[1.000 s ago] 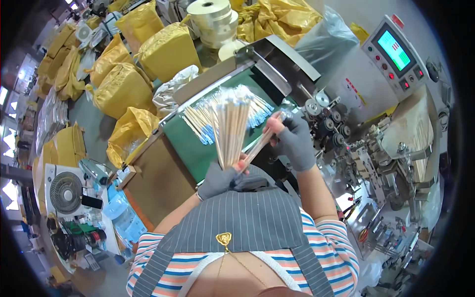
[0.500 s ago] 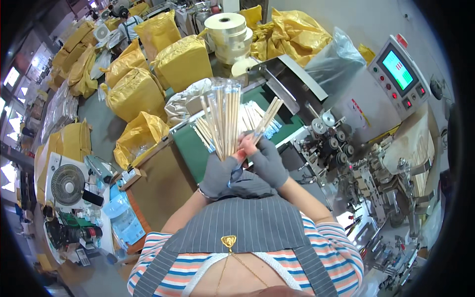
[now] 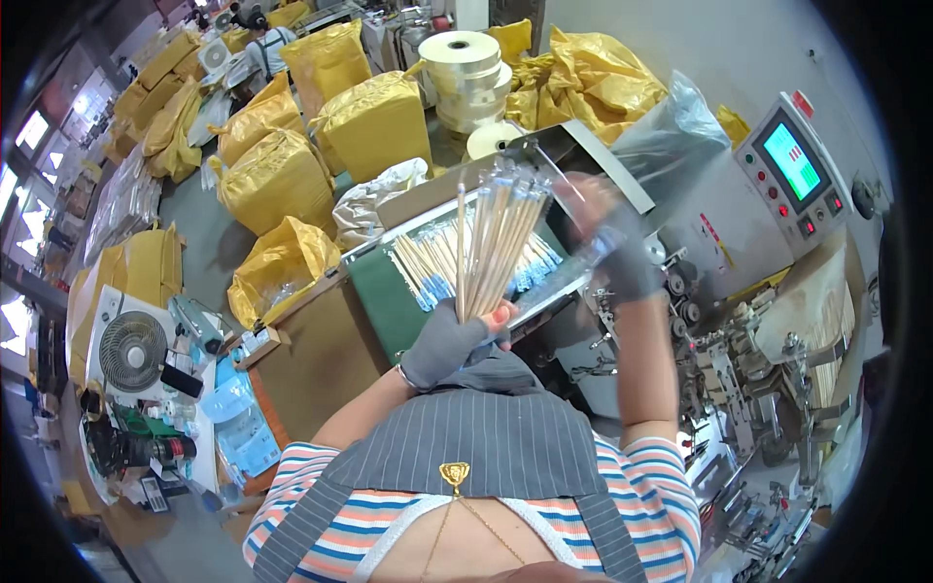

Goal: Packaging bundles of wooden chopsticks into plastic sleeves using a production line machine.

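A fanned bundle of thin wooden chopsticks point(image 3: 496, 248) in clear wrappers stands upright in my left hand point(image 3: 447, 345). This hand wears a grey fingerless glove, and its fingers wrap round the bundle's lower ends. My right hand point(image 3: 622, 248), gloved the same way, is apart from the bundle, over the right edge of the green conveyor belt point(image 3: 374, 301). Motion smears its fingers, so I cannot make out whether they hold anything. Behind the bundle, more wrapped chopsticks point(image 3: 420, 270) with blue-marked ends lie in a row on the belt.
A machine with rollers point(image 3: 680, 291) and a control panel point(image 3: 797, 165) stands to the right. Film rolls point(image 3: 462, 83) and yellow sacks point(image 3: 374, 121) fill the back. At left, a fan point(image 3: 134, 350) sits beside a brown board point(image 3: 321, 360). Another person point(image 3: 267, 49) is far off.
My right hand has left the bundle and swung right and away from me. The sticks it held apart are no longer seen there. The bundle in my left hand now leans right.
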Available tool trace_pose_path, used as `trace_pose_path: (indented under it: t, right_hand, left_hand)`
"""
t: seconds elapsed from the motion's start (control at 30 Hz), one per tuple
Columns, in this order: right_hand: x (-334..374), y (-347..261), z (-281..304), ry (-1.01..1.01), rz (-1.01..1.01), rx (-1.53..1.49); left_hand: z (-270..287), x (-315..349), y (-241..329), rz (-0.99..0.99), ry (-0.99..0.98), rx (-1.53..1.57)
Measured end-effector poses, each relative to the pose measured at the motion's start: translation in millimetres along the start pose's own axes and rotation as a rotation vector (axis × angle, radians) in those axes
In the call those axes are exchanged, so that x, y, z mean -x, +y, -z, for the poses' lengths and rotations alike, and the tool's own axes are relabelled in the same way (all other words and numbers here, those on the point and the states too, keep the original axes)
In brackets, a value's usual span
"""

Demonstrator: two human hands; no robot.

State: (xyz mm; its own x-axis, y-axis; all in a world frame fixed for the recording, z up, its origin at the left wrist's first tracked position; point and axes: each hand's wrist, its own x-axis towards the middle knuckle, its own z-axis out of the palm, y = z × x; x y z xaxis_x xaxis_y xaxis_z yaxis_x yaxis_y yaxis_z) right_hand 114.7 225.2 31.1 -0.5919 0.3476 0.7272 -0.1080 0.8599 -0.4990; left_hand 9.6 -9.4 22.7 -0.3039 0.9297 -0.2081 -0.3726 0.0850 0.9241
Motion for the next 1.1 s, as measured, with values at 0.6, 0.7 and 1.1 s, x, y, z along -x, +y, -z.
trace_pose_path:
  t: [0.6, 0.7, 1.1]
  right_hand:
    - [41.3, -121.8, -85.7, -0.073, -0.584, -0.655]
    - [18.4, -103.7, -63.9, 0.144, -0.788, -0.781]
    - [-42.5, 10.3, 69.7, 0.912, -0.552, -0.794]
  left_hand:
    - [30.7, -5.9, -15.2, -0.240, 0.298, 0.235]
    - [31.4, -12.7, -17.1, -0.336, 0.396, 0.033]
    - [39.7, 6.7, -3.4, -0.157, 0.311, -0.126]
